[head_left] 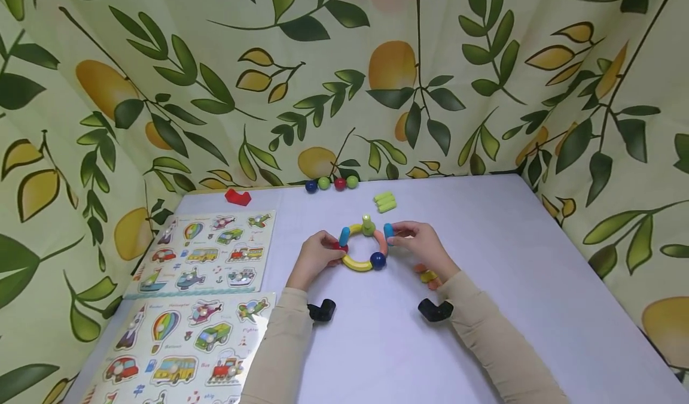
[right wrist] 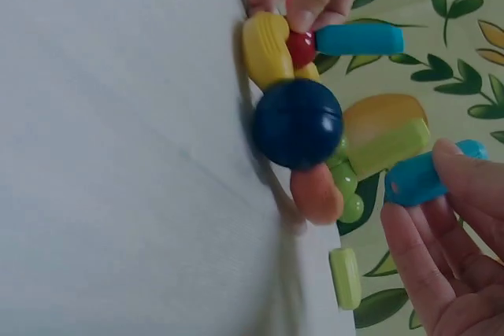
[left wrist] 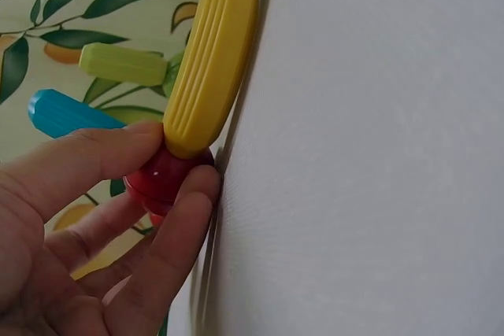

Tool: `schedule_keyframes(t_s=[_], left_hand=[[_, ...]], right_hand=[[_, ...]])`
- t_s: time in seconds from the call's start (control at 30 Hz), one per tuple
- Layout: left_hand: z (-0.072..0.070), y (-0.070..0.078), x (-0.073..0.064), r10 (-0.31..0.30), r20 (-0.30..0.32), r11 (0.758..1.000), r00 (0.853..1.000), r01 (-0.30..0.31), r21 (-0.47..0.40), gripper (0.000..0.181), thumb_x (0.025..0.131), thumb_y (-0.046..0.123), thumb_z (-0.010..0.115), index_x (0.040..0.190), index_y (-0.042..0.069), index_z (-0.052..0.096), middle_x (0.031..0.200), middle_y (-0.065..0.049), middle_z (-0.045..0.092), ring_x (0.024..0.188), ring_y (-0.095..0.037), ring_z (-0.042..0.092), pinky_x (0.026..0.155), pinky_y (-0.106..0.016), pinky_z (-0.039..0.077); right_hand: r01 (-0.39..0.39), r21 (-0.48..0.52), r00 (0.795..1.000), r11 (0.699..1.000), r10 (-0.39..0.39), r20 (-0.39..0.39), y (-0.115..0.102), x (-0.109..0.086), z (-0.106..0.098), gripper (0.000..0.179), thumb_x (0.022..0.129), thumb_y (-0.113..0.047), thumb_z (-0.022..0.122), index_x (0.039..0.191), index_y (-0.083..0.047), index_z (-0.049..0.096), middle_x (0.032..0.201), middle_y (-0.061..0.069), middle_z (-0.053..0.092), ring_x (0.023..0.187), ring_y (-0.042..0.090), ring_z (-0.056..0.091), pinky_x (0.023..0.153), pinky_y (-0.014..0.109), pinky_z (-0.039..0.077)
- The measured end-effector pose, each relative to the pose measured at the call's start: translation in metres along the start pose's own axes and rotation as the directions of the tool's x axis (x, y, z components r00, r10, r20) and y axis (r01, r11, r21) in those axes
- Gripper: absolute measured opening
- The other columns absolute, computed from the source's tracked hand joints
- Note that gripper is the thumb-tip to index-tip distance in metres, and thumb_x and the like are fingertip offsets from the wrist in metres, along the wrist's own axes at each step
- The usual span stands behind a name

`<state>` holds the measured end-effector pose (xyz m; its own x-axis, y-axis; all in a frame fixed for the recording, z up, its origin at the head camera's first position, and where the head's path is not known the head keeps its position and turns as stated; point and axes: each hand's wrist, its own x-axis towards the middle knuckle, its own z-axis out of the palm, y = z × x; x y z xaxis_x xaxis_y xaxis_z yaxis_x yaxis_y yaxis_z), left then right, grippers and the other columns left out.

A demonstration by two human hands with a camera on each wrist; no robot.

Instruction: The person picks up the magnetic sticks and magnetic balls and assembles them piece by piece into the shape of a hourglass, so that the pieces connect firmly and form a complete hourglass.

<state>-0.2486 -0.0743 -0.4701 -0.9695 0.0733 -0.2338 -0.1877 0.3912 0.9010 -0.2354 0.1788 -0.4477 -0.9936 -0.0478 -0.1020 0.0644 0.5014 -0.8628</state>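
Note:
On the table lies a ring of curved yellow bars [head_left: 357,265] and an orange bar [head_left: 382,242], joined by coloured balls. My left hand [head_left: 317,257] pinches the red ball [left wrist: 161,179] at the ring's left side, with the thumb against the end of a yellow bar. A blue stick [head_left: 344,236] stands up from that ball. At the far side a green stick rises from a green ball [head_left: 368,229]. Between thumb and fingertips my right hand [head_left: 422,245] holds another blue stick [right wrist: 413,179], apart from the dark blue ball [right wrist: 298,123] in the right wrist view.
Along the table's back edge sit blue, green and red balls [head_left: 340,184], a red piece [head_left: 238,197] and green sticks [head_left: 384,202]. Two picture puzzle boards [head_left: 201,296] lie at the left. Yellow and orange pieces [head_left: 429,276] show beneath the right wrist.

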Motion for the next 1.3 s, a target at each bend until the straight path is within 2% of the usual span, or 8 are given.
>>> schedule_keyframes(t_s=[0.13, 0.3, 0.5, 0.73, 0.87, 0.97, 1.13, 1.3], left_hand=[[0.001, -0.001, 0.0, 0.018, 0.01, 1.0, 1.0, -0.018, 0.0, 0.029, 0.08, 0.003, 0.08, 0.103, 0.003, 0.063, 0.102, -0.014, 0.068, 0.081, -0.016, 0.066, 0.068, -0.024, 0.06], [0.002, -0.001, -0.001, 0.013, 0.01, 0.999, 1.0, -0.013, 0.03, 0.028, 0.079, 0.006, 0.082, 0.101, 0.005, 0.063, 0.1, -0.012, 0.066, 0.079, -0.015, 0.064, 0.068, -0.023, 0.059], [0.001, 0.0, -0.002, 0.006, 0.013, 0.999, 1.0, -0.006, 0.04, 0.028, 0.08, 0.008, 0.082, 0.101, 0.005, 0.064, 0.101, -0.011, 0.066, 0.081, -0.016, 0.064, 0.069, -0.023, 0.059], [-0.001, 0.001, -0.002, 0.003, 0.031, 0.998, 1.0, -0.004, 0.058, 0.028, 0.08, 0.01, 0.082, 0.1, 0.006, 0.063, 0.102, -0.011, 0.067, 0.08, -0.016, 0.064, 0.069, -0.023, 0.059], [-0.003, 0.002, -0.003, 0.001, 0.039, 0.996, 0.999, -0.004, 0.094, 0.029, 0.079, 0.014, 0.083, 0.099, 0.007, 0.063, 0.101, -0.01, 0.067, 0.078, -0.016, 0.062, 0.067, -0.023, 0.055], [-0.004, 0.004, -0.004, 0.033, 0.039, 0.992, 0.999, -0.038, 0.119, 0.032, 0.08, 0.019, 0.083, 0.106, 0.01, 0.066, 0.103, -0.007, 0.068, 0.088, -0.019, 0.063, 0.075, -0.028, 0.053], [-0.003, 0.011, -0.006, 0.13, 0.046, 0.987, 0.99, -0.133, 0.085, 0.032, 0.086, 0.019, 0.077, 0.116, 0.015, 0.069, 0.116, -0.007, 0.068, 0.108, -0.024, 0.065, 0.096, -0.041, 0.055], [0.002, 0.014, -0.007, 0.188, 0.07, 0.979, 0.98, -0.193, 0.072, 0.027, 0.089, 0.016, 0.074, 0.115, 0.012, 0.07, 0.117, -0.008, 0.069, 0.106, -0.024, 0.066, 0.092, -0.037, 0.058]], right_hand=[[0.021, 0.015, 1.0, 1.0, -0.021, 0.005, 0.002, -0.008, 0.009, 0.037, 0.087, -0.023, 0.077, 0.121, -0.009, 0.07, 0.112, 0.012, 0.072, 0.114, 0.029, 0.057, 0.079, 0.029, 0.044], [0.056, 0.061, 0.998, 0.997, -0.058, 0.021, 0.005, -0.011, 0.016, 0.035, 0.086, -0.021, 0.078, 0.118, -0.008, 0.072, 0.116, 0.01, 0.072, 0.123, 0.03, 0.056, 0.103, 0.043, 0.044], [0.104, 0.066, 0.994, 0.992, -0.105, 0.018, 0.005, -0.011, 0.02, 0.034, 0.086, -0.019, 0.078, 0.117, -0.007, 0.072, 0.111, 0.011, 0.074, 0.116, 0.028, 0.061, 0.095, 0.036, 0.048], [0.108, 0.026, 0.994, 0.994, -0.108, 0.016, 0.001, -0.009, 0.023, 0.035, 0.086, -0.019, 0.078, 0.118, -0.007, 0.072, 0.11, 0.011, 0.073, 0.115, 0.028, 0.061, 0.1, 0.046, 0.05], [0.108, 0.001, 0.994, 0.994, -0.108, 0.013, -0.001, -0.01, 0.024, 0.036, 0.086, -0.018, 0.078, 0.118, -0.006, 0.071, 0.107, 0.011, 0.073, 0.114, 0.028, 0.061, 0.099, 0.046, 0.051], [0.107, 0.0, 0.994, 0.994, -0.107, 0.018, -0.003, -0.01, 0.023, 0.037, 0.085, -0.018, 0.078, 0.12, -0.007, 0.071, 0.106, 0.01, 0.073, 0.112, 0.028, 0.062, 0.096, 0.043, 0.052], [0.108, -0.022, 0.993, 0.994, -0.107, 0.045, -0.008, -0.009, 0.024, 0.043, 0.086, -0.018, 0.078, 0.127, -0.01, 0.067, 0.111, 0.01, 0.073, 0.111, 0.026, 0.064, 0.093, 0.041, 0.055], [0.14, -0.11, 0.989, 0.984, -0.133, 0.072, -0.015, -0.007, 0.025, 0.052, 0.087, -0.014, 0.076, 0.136, -0.009, 0.06, 0.117, 0.013, 0.071, 0.112, 0.029, 0.065, 0.094, 0.044, 0.056]])
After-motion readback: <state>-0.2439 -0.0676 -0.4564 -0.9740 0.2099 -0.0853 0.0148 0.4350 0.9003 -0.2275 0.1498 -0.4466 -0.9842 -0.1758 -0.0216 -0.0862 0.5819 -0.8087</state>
